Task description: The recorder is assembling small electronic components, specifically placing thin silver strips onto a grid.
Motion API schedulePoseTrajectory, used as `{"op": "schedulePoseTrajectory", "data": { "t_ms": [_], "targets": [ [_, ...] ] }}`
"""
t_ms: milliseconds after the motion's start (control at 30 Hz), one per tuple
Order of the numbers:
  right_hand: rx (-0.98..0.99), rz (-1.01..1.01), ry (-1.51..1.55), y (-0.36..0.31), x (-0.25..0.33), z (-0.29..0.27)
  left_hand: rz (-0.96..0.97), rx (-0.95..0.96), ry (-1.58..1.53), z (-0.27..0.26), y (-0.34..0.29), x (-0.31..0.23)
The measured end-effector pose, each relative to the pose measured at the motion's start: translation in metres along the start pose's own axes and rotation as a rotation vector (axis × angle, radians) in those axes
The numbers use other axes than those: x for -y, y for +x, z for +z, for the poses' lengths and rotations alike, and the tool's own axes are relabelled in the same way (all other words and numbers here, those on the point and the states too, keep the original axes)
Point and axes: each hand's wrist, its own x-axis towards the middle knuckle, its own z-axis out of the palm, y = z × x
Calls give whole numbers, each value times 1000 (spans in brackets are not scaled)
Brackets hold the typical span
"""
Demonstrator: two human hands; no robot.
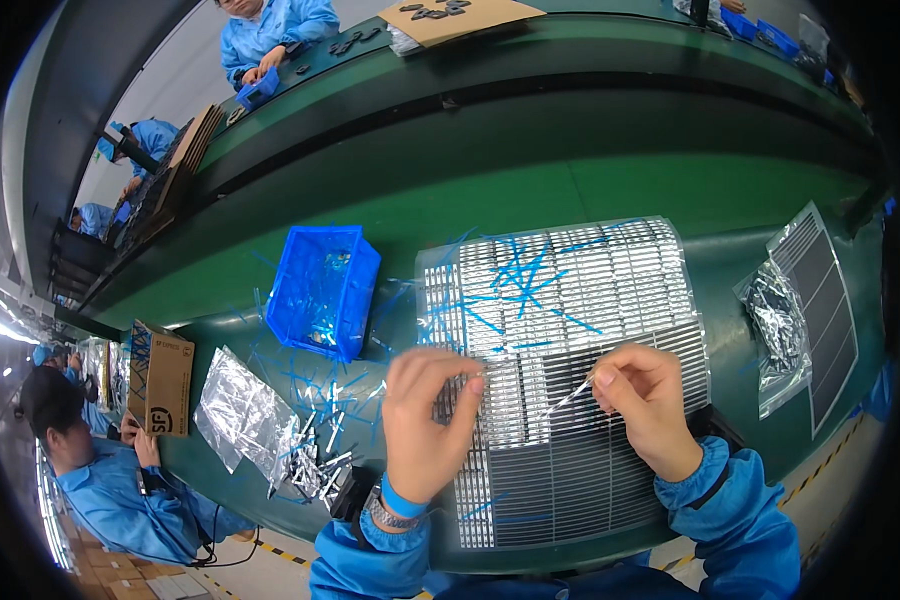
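My right hand (653, 405) pinches a thin silvery strip (570, 398) between thumb and forefinger, slanting down to the left over the sheet. My left hand (428, 420) hovers over the left part of that sheet, its thumb and forefinger drawn together; whatever may be between them is too small to make out. Below both hands lies a broad sheet (590, 490) with rows of silver strips on its upper and left parts and bare dark lines elsewhere. Narrow blue film strips (520, 275) are scattered on top of it.
Left of the sheet stands a blue bin (288, 285) with small bits inside. Loose silver pieces (315, 465) and a clear plastic bag (240, 405) lie nearer me. On the right are a filled bag (775, 330) and dark sheets (820, 300). A co-worker (120, 480) handles a carton (168, 385) at left.
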Motion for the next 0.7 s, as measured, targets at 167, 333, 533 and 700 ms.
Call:
{"op": "schedulePoseTrajectory", "data": {
  "t_ms": [167, 333, 533, 700],
  "targets": [
    [44, -218, -351, -1, -1, 3, 306, 42, 92, 6, 0, -17],
    [140, -359, -558, -5, 7, 15, 320, 120, -118, 16, -8, -18],
    [171, -358, -596, -4, 8, 16, 221, 226, -251, 16, -12, -10],
    [212, -335, -614, -4, 6, 12, 170, 250, -298, 14, -11, -11]
  ]
}}
